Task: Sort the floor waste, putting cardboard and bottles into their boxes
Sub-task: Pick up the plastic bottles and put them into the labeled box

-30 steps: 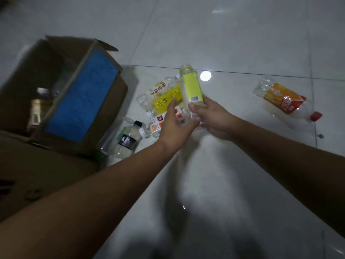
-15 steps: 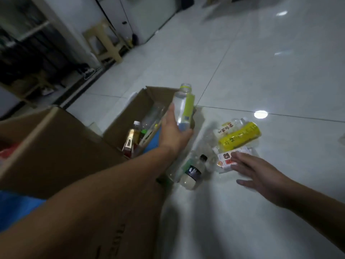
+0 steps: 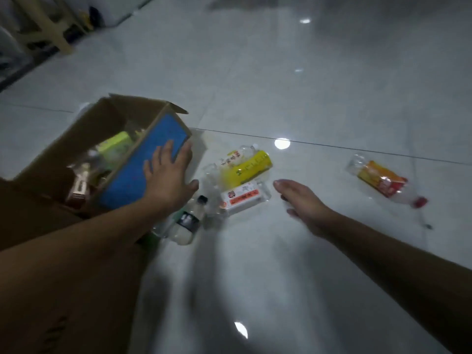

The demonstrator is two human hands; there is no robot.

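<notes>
Hands – left hand [image 3: 168,180], right hand [image 3: 301,200] – apart, spread, empty | orange-label bottle [image 3: 380,181] flat, red cap [image 3: 420,201] pointing lower-right

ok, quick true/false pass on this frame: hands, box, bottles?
1. The left hand holds a bottle. False: it is open and empty, fingers spread over the blue side of the cardboard box.
2. The right hand holds nothing. True.
3. The orange-labelled bottle is in the box. False: it lies on the floor, off to the right, apart from the other bottles.
4. A lime-green bottle lies inside the box. True.
5. The yellow-labelled bottle stands upright. False: it lies on its side on the floor.
</notes>
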